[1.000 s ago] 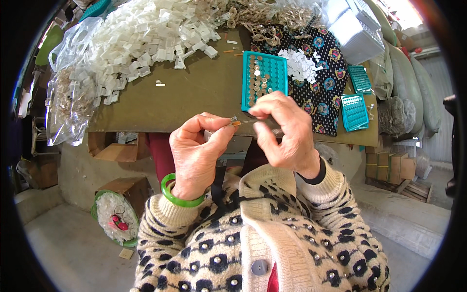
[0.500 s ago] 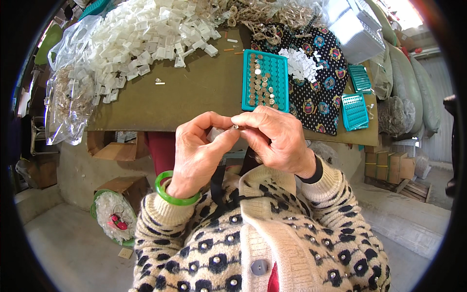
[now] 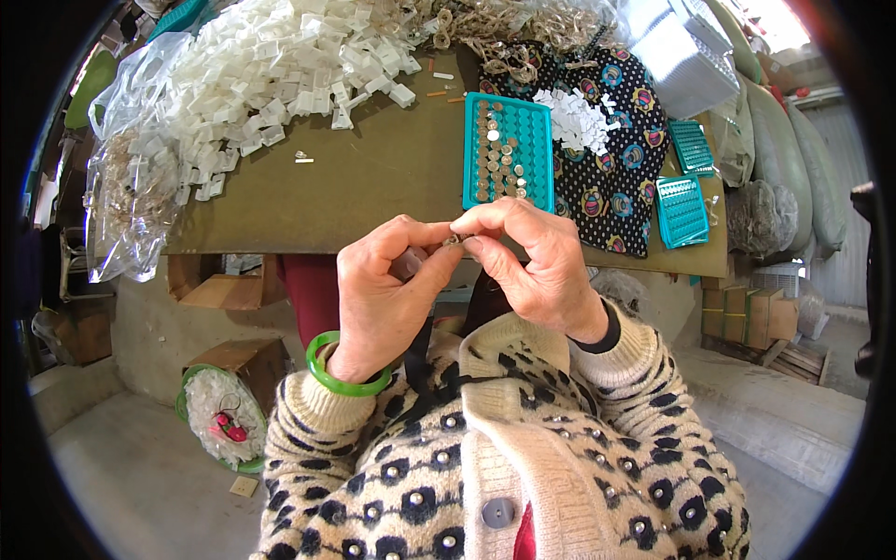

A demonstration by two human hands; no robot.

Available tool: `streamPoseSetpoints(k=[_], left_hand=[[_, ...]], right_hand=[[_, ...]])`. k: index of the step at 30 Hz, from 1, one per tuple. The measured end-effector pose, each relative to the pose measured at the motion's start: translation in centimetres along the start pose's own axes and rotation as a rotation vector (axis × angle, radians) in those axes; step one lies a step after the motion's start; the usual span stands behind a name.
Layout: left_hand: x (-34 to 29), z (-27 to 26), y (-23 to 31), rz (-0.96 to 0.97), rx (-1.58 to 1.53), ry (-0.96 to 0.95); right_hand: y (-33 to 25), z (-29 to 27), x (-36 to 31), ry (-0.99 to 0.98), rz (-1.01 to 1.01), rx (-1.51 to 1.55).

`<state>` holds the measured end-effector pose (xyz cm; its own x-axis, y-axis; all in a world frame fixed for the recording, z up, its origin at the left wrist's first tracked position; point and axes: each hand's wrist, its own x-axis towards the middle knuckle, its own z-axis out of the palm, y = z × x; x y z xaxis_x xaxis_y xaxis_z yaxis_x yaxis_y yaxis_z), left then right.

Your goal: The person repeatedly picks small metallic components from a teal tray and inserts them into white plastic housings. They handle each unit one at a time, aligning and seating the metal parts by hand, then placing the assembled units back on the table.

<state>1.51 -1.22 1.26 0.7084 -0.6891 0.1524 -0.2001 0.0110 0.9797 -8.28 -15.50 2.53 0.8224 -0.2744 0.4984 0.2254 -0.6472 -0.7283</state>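
Observation:
My left hand [image 3: 385,291], with a green bangle at the wrist, and my right hand [image 3: 544,266] meet just past the table's near edge. Thumbs and forefingers of both pinch a small shiny metal piece [image 3: 455,240], mostly covered by the fingertips. Right behind my right hand lies a teal tray [image 3: 539,140] with rows of small hollows. Several round metal discs [image 3: 493,166], brownish and silvery, sit in its left and middle part. Next to the tray, a heap of small white pieces [image 3: 577,119] rests on a dark patterned cloth [image 3: 627,201].
A big pile of clear plastic boxes [image 3: 280,70] covers the table's [image 3: 364,177] far left. Tangled tan strands [image 3: 495,28] lie at the back. Smaller teal trays [image 3: 683,213] are stacked on the right. Below left stands a green-rimmed basket [image 3: 219,411] of whitish plastic bits.
My fingertips have shifted slightly around the small metal piece, and less of it shows. My left wrist has moved a little to the right. The tray and table things look the same.

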Motion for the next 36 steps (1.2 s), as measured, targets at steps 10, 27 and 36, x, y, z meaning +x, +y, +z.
streamPoseSetpoints(k=[10, 27, 36], left_hand=[[-0.3, 0.3, -0.6, -0.306, -0.822, 0.034], [-0.8, 0.8, -0.4, 0.038, -0.2, 0.023], [-0.7, 0.8, -0.7, 0.158, 0.035, -0.07]], right_hand=[[-1.1, -0.2, -0.6, 0.002, 0.282, 0.123], [0.3, -2.2, -0.1, -0.169, -0.08, -0.155], [0.8, -2.3, -1.0, -0.182, -0.077, -0.17]])
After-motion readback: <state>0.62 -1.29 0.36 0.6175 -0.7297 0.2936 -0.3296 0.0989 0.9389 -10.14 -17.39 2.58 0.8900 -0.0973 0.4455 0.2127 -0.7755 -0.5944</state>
